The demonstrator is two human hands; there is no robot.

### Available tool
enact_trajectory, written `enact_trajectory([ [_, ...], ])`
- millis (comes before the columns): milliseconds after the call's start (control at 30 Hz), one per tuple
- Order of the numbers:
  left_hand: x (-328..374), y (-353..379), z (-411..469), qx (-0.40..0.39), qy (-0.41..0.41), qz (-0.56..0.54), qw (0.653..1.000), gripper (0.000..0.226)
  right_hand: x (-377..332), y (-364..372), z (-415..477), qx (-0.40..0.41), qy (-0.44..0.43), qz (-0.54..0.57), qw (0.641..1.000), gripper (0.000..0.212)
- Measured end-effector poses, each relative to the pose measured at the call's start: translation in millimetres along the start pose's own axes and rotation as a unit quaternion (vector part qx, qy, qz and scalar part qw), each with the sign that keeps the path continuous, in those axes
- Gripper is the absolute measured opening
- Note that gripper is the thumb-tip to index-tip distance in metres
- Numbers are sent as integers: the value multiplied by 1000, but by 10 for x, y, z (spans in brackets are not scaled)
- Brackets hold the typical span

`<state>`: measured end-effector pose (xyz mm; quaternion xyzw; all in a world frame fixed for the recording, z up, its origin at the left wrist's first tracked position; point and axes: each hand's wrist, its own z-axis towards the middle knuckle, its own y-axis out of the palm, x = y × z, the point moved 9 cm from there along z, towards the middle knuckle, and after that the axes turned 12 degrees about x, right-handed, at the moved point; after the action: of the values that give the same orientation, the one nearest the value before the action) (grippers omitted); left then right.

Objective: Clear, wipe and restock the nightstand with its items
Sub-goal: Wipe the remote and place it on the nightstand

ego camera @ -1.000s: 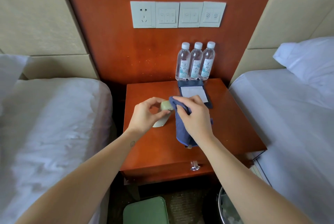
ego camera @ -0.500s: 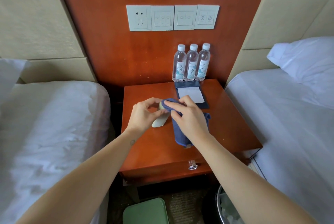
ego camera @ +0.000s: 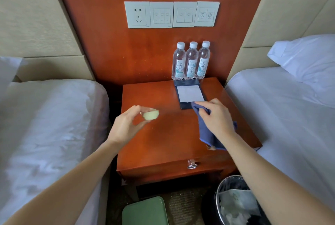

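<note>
pinching a small pale green object (ego camera: 151,115) between thumb and fingertips, your left hand (ego camera: 126,126) hovers above the left half of the nightstand's tabletop (ego camera: 163,145). the object is blurred, so you cannot tell what it is. your right hand (ego camera: 218,120) is clenched round a blue cloth (ego camera: 206,135). the cloth hangs below the fist over the right front part of the tabletop, and whether it touches the wood you cannot tell. its upper corner overlaps the near edge of the notepad (ego camera: 190,94), which lies in a dark holder at the back right. just behind it three water bottles (ego camera: 191,61) stand upright in a tight row against the wooden wall panel (ego camera: 108,52). higher on the panel sits a row of white socket and switch plates (ego camera: 172,14). a metal drawer handle (ego camera: 192,165) shows on the front of the nightstand. the left bed (ego camera: 54,125) and the right bed (ego camera: 290,115), with its pillow (ego camera: 304,56), flank the nightstand. on the floor stand a waste bin (ego camera: 219,194) holding crumpled paper and a green stool (ego camera: 145,210).
</note>
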<state>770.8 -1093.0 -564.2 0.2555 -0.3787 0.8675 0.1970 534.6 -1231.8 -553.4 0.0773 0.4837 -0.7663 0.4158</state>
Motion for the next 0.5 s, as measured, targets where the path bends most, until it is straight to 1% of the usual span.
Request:
enact_trajectory([
  [67, -93, -32, -175, -15, 40, 58, 997, 38, 323, -19, -97, -37, 37, -45, 998, 34],
  [133, -186, 16, -332, -40, 56, 84, 994, 44, 619, -75, -195, -61, 66, -92, 992, 34],
  [167, -248, 48, -388, -55, 46, 89, 993, 45, 748, -131, -215, -63, 76, -112, 989, 34],
  [267, -491, 104, -468, -100, -26, 92, 990, 42, 1051, -289, -227, -72, 74, -185, 977, 33],
  [333, -603, 135, -455, -125, -39, 100, 986, 41, 1152, -291, -255, -93, 59, -214, 971, 34],
  [400, -653, 172, -418, -138, -27, 108, 984, 40, 1155, -268, -310, -81, 39, -220, 971, 36],
  [500, -733, 200, -406, -156, -26, 118, 980, 43, 1040, -284, -425, -11, -6, -220, 975, 41],
])
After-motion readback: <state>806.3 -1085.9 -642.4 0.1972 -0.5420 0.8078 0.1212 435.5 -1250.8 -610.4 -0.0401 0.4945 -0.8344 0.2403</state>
